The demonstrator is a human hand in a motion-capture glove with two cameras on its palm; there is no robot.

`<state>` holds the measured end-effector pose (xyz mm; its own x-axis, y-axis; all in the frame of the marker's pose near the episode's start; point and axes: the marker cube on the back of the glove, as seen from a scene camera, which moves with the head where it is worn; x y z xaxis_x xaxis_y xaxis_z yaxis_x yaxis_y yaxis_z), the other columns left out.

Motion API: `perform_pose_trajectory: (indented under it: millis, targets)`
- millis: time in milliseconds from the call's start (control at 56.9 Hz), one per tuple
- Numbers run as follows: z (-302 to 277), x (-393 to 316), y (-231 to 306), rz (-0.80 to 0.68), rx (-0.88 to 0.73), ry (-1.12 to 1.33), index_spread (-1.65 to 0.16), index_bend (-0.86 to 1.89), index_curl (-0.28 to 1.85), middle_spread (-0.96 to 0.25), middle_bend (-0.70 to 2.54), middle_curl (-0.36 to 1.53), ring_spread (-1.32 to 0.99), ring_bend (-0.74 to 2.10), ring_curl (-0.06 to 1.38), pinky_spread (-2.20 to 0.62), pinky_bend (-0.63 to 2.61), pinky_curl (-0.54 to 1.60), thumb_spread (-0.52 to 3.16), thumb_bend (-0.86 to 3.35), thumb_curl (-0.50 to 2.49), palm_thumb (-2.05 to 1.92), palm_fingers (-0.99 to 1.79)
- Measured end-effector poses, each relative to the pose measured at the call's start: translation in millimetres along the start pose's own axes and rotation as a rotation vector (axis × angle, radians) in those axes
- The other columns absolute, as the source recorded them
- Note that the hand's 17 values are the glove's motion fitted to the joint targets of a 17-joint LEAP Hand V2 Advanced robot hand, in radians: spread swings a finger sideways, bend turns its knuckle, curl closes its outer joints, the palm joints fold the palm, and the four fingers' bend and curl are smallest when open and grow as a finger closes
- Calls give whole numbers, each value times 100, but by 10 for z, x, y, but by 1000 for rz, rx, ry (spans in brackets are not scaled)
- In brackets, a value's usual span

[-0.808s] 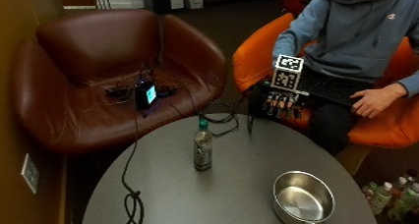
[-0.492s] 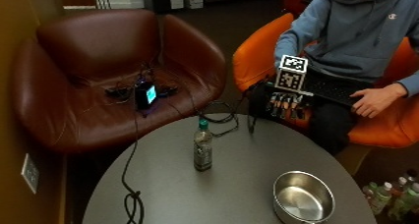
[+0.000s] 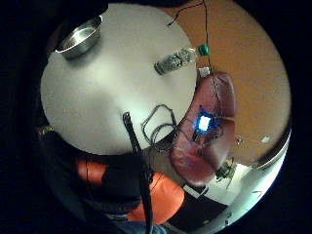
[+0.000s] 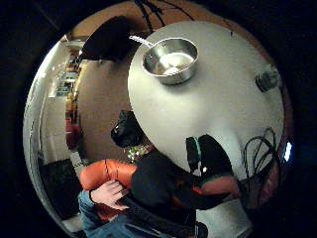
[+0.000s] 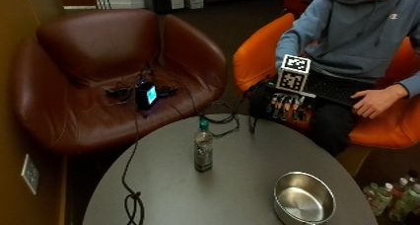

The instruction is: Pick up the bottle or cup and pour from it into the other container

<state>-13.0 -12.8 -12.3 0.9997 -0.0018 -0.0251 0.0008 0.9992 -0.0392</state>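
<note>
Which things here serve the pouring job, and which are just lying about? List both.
For the job: clear plastic bottle with green cap; round steel bowl; black-gloved right hand.

Lying about: black cable across the grey round table; glowing device on brown leather armchair.

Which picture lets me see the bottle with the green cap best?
The outside view: the bottle stands upright, whole, mid-table. The little finger side palm view shows it smaller; the thumb side palm view only catches it at the table's edge.
</note>
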Motion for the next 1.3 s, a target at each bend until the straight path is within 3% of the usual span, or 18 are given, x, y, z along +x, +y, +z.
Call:
perform_pose_trajectory:
  millis: [773,1300]
  targets:
    - [-273,555,-382,56,50,-10,-39,16,28,-7,17,25,-4,38,26,21,51,34,99,-2,41,77,10]
    - [-291,1567,-133,165,27,-24,-39,16,28,-7,17,25,-4,38,28,21,50,35,98,-2,42,77,10]
